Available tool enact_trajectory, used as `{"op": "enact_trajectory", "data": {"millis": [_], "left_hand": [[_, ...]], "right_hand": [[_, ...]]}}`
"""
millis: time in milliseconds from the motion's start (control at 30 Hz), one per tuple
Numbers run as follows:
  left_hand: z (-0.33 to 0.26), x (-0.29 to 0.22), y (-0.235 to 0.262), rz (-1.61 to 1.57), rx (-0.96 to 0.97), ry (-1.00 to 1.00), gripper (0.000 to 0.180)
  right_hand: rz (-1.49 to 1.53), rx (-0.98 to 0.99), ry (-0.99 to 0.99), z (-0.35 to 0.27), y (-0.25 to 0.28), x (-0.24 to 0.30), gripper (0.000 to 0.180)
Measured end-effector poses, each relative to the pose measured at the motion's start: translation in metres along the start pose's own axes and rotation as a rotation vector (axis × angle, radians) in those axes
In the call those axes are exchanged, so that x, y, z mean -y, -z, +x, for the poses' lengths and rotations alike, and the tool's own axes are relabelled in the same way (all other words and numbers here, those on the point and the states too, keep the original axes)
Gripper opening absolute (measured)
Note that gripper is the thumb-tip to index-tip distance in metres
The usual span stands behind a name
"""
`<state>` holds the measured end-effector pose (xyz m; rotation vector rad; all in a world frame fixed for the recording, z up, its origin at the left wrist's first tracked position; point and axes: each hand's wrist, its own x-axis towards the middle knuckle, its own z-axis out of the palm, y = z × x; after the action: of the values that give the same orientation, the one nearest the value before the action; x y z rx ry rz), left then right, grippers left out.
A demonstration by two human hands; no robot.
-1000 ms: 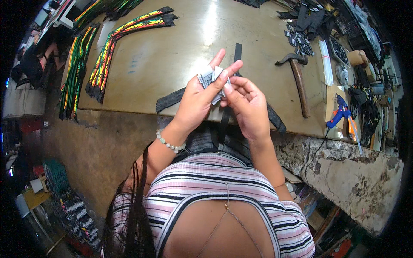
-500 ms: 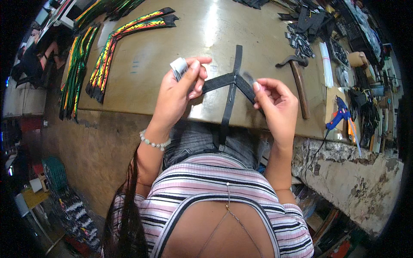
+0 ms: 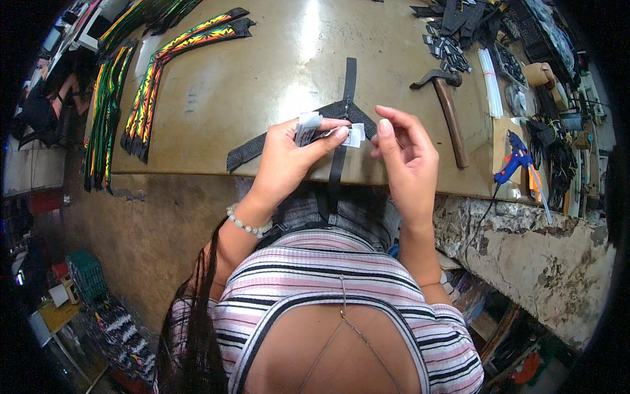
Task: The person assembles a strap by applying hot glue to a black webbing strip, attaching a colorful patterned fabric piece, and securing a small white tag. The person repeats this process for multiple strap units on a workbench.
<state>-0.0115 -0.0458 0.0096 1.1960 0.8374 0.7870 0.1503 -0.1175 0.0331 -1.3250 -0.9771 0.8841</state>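
A small white fabric label [image 3: 356, 135] is pinched between thumb and fingers of my left hand [image 3: 279, 157]. A folded bunch of similar white labels [image 3: 306, 126] is also tucked in that hand. Under it on the table lies a wide black webbing strap [image 3: 246, 152], bent at the middle, with a narrow black strap [image 3: 350, 79] crossing it and hanging over the table's near edge. My right hand [image 3: 413, 157] is close to the strap's right end, fingers curved and apart, with nothing visible in them.
Right of my hands lies a hammer [image 3: 453, 121]. Beyond it are a blue glue gun [image 3: 514, 161] with a cord, white sticks [image 3: 490, 82], and small black-and-grey pieces [image 3: 446, 52]. Patterned straps [image 3: 152, 82] lie on the left of the table [image 3: 262, 72].
My left hand has moved right, from the wide strap's left arm to its middle, and a single label now shows in its pinch. My right hand's fingers have parted.
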Motion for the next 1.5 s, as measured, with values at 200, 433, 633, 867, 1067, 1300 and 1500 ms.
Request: {"op": "enact_trajectory", "data": {"millis": [200, 433, 633, 867, 1067, 1300, 1500], "left_hand": [[-0.001, -0.001, -0.001, 0.078, -0.002, -0.031, 0.022], [-0.006, 0.0, 0.006, 0.112, 0.041, -0.056, 0.021], [-0.006, 0.005, 0.009, 0.208, -0.004, -0.054, 0.02], [0.029, 0.007, 0.006, 0.872, -0.15, -0.389, 0.02], [0.044, 0.013, 0.006, 0.942, -0.168, -0.246, 0.027], [0.043, 0.015, 0.004, 0.906, -0.197, -0.225, 0.024], [0.044, 0.018, 0.007, 0.851, -0.175, -0.244, 0.023]], "right_hand": [[0.186, 0.166, -0.203, 0.001, 0.005, -0.008, 0.022], [0.156, 0.174, -0.287, 0.001, 0.006, -0.013, 0.022], [0.151, 0.186, -0.273, 0.003, 0.005, -0.014, 0.021], [-0.163, 0.28, -0.2, 0.057, 0.011, -0.032, 0.02], [-0.554, 0.259, -0.149, 0.077, 0.009, -0.043, 0.024], [-0.544, 0.203, -0.139, 0.075, 0.007, -0.053, 0.022], [-0.66, 0.296, -0.106, 0.049, 0.021, -0.005, 0.032]]}}
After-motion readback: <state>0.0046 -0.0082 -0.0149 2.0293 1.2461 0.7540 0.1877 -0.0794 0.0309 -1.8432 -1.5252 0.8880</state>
